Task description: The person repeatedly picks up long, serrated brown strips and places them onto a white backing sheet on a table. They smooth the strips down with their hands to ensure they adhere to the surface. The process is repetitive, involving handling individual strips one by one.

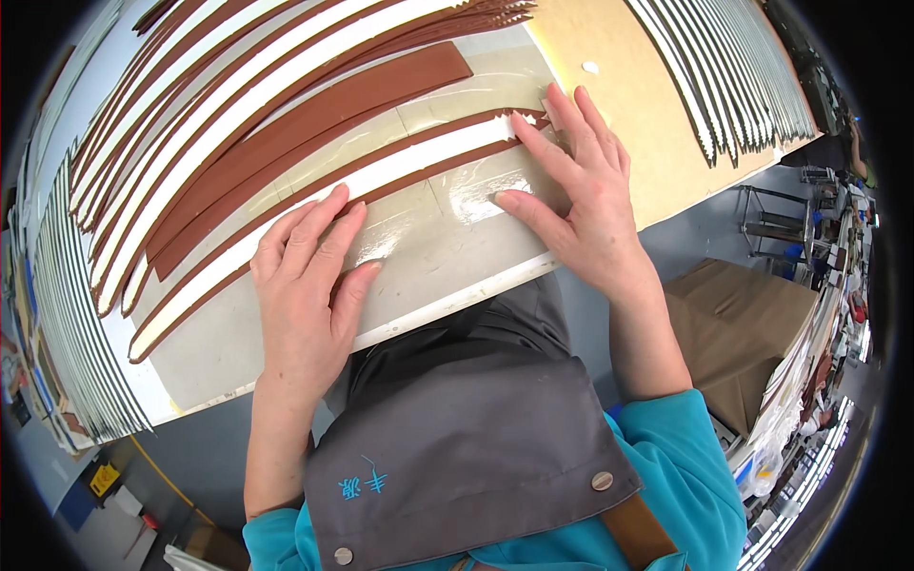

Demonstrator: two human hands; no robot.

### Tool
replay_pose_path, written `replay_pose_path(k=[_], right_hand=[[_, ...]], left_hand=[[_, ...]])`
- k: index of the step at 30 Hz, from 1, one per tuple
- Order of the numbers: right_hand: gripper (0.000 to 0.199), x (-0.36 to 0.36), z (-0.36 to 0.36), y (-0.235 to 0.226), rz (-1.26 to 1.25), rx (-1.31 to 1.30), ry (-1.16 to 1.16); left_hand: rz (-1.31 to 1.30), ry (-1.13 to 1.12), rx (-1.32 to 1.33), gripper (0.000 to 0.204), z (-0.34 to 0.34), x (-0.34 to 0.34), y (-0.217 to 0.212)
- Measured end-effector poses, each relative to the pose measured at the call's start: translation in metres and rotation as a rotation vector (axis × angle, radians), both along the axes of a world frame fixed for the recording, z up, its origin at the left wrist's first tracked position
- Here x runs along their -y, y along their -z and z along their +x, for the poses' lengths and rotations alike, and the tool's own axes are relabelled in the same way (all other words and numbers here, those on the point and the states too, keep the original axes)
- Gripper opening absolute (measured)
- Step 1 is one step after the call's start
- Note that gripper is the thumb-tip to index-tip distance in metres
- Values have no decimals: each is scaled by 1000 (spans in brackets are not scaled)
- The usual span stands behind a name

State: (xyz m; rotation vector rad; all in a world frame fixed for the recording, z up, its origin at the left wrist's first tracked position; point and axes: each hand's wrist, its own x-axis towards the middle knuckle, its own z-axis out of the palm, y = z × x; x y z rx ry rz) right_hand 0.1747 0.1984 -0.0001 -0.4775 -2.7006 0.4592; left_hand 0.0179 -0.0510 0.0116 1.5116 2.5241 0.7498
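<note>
A long brown leather-like strip with a white band down its middle (409, 166) lies flat on the table, its right end notched. My left hand (309, 285) rests with its fingertips on the middle of this strip, fingers stretched out and thumb apart. At the notched end, my right hand (592, 205) has its fingers spread, the index fingertip touching the strip and the thumb over the shiny table sheet (476, 195). Just beyond lie plain brown strips (324, 119). Farther back, several more brown-and-white strips (228, 81) are fanned in overlapping rows.
Dark-and-white strips (728, 81) lie in rows on a tan board (657, 162) at the right. More pale strips (90, 324) hang at the left edge. A small white disc (590, 68) sits on the board. Beyond the table's front edge (457, 310) stands a brown-covered stack (738, 328).
</note>
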Motion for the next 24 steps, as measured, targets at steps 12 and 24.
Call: replay_pose_path(k=[12,24], right_hand=[[60,0,-1,4,-2,-18,24],[55,0,-2,7,10,-41,34]], left_hand=[[8,-34,-42,46,2,-3,3],[6,-22,-58,48,2,-3,3]])
